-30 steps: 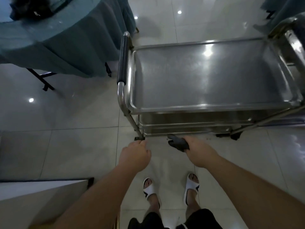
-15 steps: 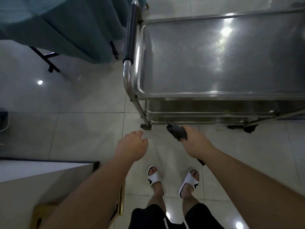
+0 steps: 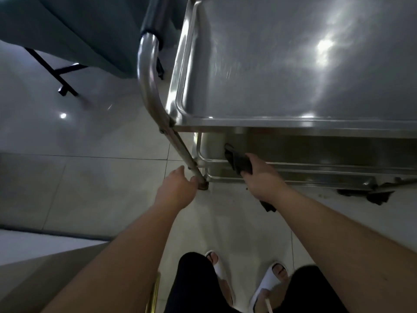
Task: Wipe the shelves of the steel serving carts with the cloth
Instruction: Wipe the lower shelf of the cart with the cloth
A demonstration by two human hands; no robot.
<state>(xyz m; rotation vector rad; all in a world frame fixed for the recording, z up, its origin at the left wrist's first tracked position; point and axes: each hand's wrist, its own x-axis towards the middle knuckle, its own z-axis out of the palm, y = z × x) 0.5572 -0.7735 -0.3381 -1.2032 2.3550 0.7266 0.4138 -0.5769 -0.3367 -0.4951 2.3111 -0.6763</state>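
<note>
A steel serving cart fills the upper right; its top shelf is bare and shiny. Below it show the middle shelf rim and the lowest shelf rim. My right hand grips a dark cloth, whose front end lies over the near-left corner of the lower shelves; a tail of the cloth hangs under my wrist. My left hand is loosely curled beside the foot of the cart's front-left leg, its fingertips at the leg, with nothing in it.
The cart's push handle with a dark grip rises at the left. A table with a teal cloth and a black folding leg stands behind it. A pale counter edge sits at lower left. My sandalled feet stand on the tiled floor.
I have leaned in and down toward the cart. My right hand has carried the cloth up to the lower shelves' corner, and my left hand has reached the cart's leg.
</note>
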